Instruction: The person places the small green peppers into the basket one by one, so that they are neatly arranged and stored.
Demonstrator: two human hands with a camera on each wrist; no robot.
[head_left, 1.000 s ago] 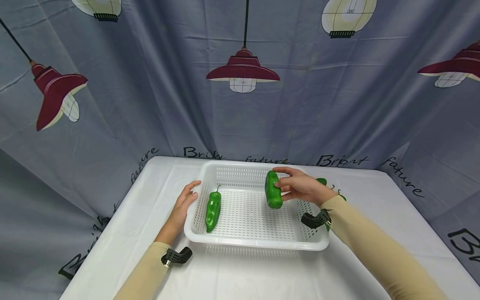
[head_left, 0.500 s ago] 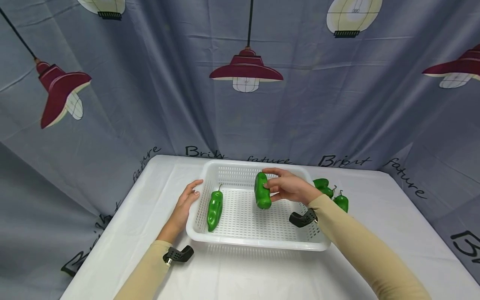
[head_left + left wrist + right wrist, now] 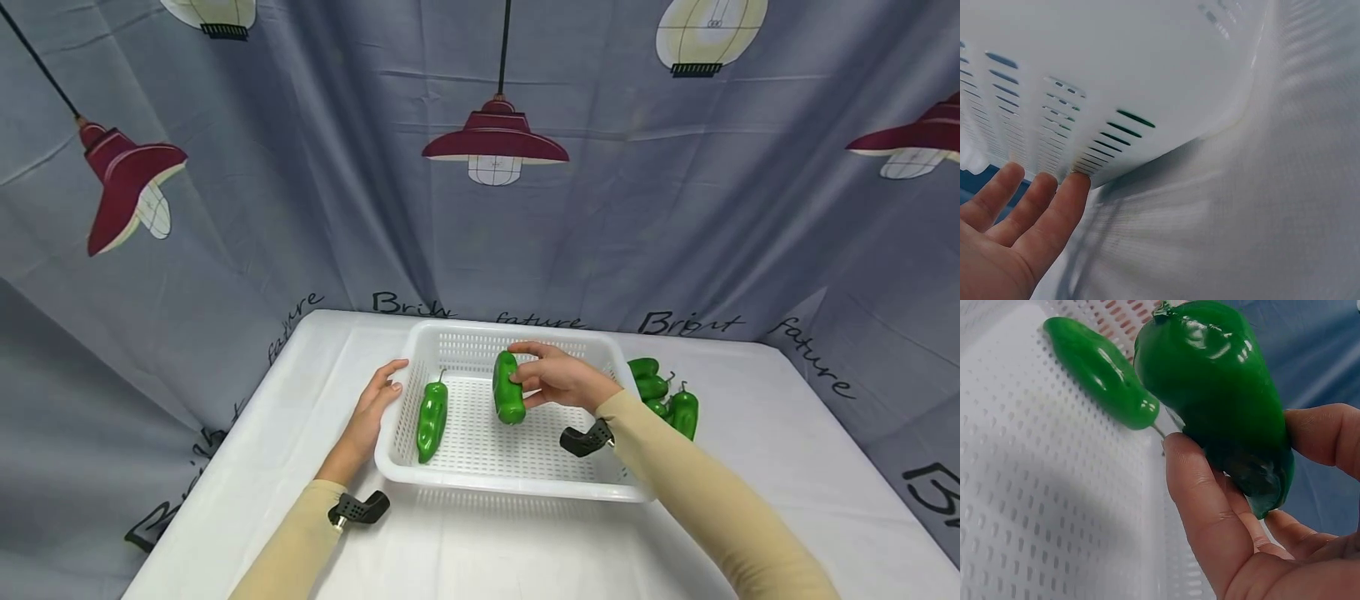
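A glossy green pepper [image 3: 507, 388] is pinched by my right hand [image 3: 564, 380] above the floor of a white perforated basket [image 3: 517, 487]. In the right wrist view the thumb lies on one side of this pepper [image 3: 1216, 381] and the fingers on the other; its lower end points down between them. Another green pepper [image 3: 432, 421] lies lengthwise by the basket's left wall, its thin stem toward the far side. My left hand [image 3: 367, 417] is at the basket's left side, and the left wrist view has its straight fingertips [image 3: 1075, 184] against the slotted outer wall.
Several more green peppers [image 3: 683, 412] lie on the white-covered table [image 3: 750, 467] just right of the basket, partly behind the right forearm. A grey-blue curtain [image 3: 337, 208] printed with red lamps hangs beyond the table's far edge.
My right hand has carried the pepper leftward over the basket, uncovering more of the peppers on the right. The left hand stays at the basket's side; the head view has shifted slightly.
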